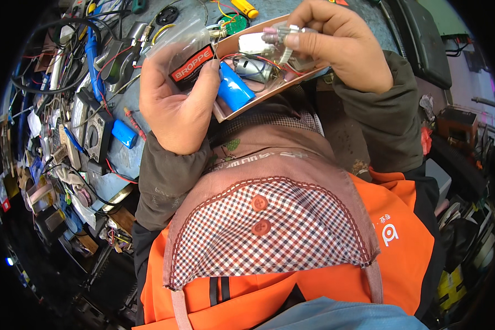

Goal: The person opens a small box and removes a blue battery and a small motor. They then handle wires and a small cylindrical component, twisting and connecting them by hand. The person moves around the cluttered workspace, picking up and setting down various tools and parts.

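Observation:
My left hand (176, 104) is closed around a clear plastic zip bag (173, 41) with a red and black label (192, 65); its thumb presses against the label. My right hand (346, 47) pinches a small cluster of grey and pinkish pieces (280, 36) between thumb and fingers; their exact kind I cannot make out. Below both hands is a shallow brown cardboard box (300, 78), tilted. In it lie a blue-wrapped battery pack (236, 88), a silver motor (254, 69), thin wires and a white block (254, 43), partly hidden by my hands.
Tools, cables and loose parts crowd the blue-grey bench at left, among them a multimeter (98, 135) and another blue battery pack (124, 133). A green circuit board (235, 25) and a yellow cylinder (245, 7) lie beyond the box. A dark case (421, 47) stands at far right.

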`<state>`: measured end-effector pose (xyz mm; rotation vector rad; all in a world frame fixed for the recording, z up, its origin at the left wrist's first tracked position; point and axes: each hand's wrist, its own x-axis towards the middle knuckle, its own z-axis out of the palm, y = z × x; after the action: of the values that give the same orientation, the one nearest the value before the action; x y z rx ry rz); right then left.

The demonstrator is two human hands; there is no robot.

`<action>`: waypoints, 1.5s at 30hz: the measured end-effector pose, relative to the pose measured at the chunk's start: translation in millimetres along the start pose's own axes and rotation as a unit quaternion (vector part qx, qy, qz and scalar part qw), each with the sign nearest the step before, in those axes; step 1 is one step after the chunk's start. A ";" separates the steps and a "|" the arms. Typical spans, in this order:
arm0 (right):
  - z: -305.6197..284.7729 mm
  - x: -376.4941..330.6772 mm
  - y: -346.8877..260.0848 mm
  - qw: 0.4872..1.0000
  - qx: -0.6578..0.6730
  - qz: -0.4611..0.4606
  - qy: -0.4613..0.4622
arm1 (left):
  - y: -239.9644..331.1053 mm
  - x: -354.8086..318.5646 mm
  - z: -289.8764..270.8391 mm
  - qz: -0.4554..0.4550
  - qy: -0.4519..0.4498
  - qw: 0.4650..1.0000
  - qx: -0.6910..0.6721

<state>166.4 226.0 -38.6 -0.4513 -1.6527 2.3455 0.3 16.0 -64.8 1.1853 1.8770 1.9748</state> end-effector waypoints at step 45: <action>15.7 35.7 4.3 0.974 -0.079 -0.065 -0.201 | -16.8 -12.0 8.9 -0.010 0.135 0.981 -0.141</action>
<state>127.3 223.9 -41.8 0.1172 -1.9828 2.3262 7.4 18.6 -86.0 0.8530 1.6313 2.3925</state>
